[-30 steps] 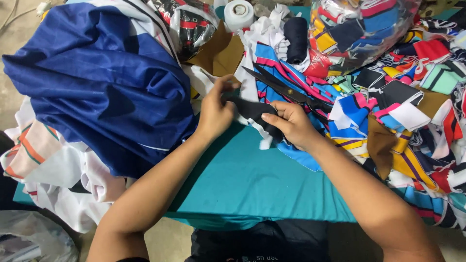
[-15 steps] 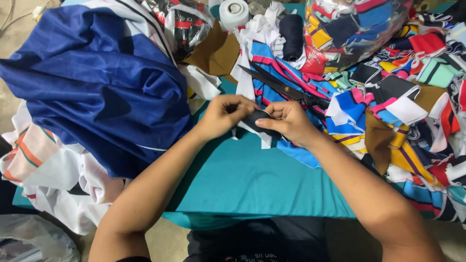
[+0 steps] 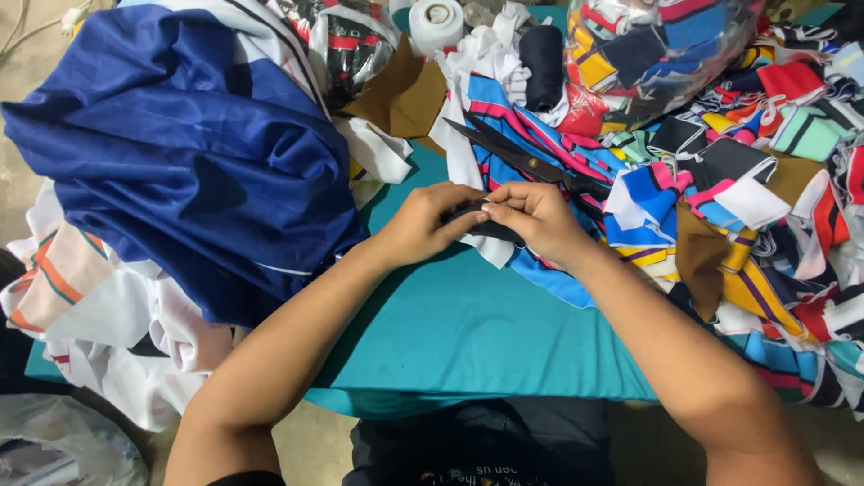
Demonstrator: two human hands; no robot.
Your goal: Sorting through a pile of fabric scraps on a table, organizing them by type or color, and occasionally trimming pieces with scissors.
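Since a second ago the two hands have been brought closer together, so the fingertips now meet over the small black fabric piece (image 3: 490, 225), which was held lower and more spread out before. Way off to the left of the hands, a big blue garment (image 3: 180, 153) is heaped over white striped cloth (image 3: 81, 297). The left hand (image 3: 423, 220) is closed on the black piece from its left end, and the right hand (image 3: 540, 216) is pinched on it from the right, both just above the teal surface (image 3: 468, 333). Just beyond the hands, black scissors (image 3: 522, 160) are laid on striped scraps. To the right, a pile of colourful fabric offcuts (image 3: 756, 198) is spread out.
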